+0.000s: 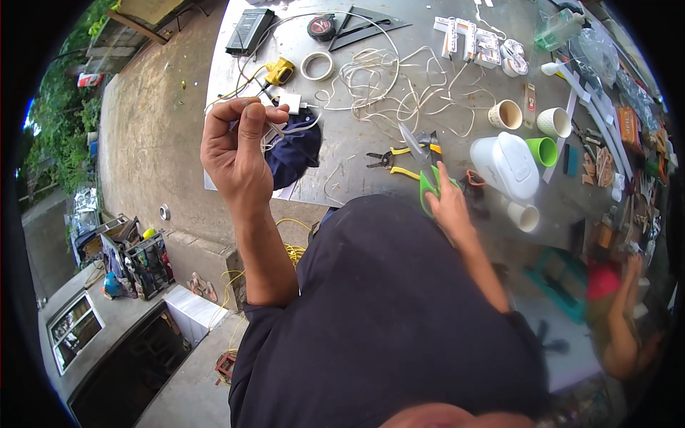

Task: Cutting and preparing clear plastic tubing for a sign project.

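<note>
My left hand (239, 146) is raised over the table's left edge, thumb and fingers pinched together. Whatever the fingertips hold is too small to make out. Just right of them, a thin white cable (307, 128) runs across a dark blue cloth (298, 153) to a white plug-like block (287, 104). My right hand (449, 203) is closed round the green handles of a pair of scissors (427, 175), blades pointing away from me. Beside the scissors lies a yellow-and-black wire stripper (385, 158), and another yellow-handled tool is partly behind the blades.
A tangled white cord (389, 82) spreads over the metal table (342, 178). Around it are a tape roll (317, 65), a tape measure (321, 28), a black set square (364, 28) and white power strips (471, 41). Cups and a white container (503, 164) stand right. Another person's arm (624, 321) shows lower right.
</note>
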### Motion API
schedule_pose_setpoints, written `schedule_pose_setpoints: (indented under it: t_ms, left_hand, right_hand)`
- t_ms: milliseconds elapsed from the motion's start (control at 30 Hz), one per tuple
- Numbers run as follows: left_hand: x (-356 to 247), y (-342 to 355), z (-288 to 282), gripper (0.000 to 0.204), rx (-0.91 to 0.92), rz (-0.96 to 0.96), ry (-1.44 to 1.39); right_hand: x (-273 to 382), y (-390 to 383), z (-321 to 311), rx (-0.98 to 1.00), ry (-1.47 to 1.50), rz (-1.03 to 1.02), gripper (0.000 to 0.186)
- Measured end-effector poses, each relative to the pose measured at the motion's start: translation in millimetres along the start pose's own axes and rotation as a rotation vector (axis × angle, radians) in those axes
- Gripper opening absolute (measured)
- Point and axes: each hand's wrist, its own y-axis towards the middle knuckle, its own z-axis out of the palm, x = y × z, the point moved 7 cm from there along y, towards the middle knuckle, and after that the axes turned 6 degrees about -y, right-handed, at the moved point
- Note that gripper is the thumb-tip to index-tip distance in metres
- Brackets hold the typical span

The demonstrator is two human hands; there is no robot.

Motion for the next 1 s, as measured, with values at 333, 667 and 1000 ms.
schedule_pose_setpoints:
  t_ms: [333, 667, 1000]
  left_hand:
    - [11, 6, -4, 0.009, 0.123, -0.043, -0.197]
    - [40, 13, -62, 0.007, 0.055, -0.206, -0.329]
    - [61, 5, -88, 0.008, 0.113, -0.226, -0.358]
  right_hand:
    - [1, 6, 47, 0.036, -0.433, 0.128, 0.066]
    - [290, -67, -126, 0.49, 0.701, -0.995, 0.018]
    - [320, -107, -126, 0.403, 0.567, -1.149, 0.012]
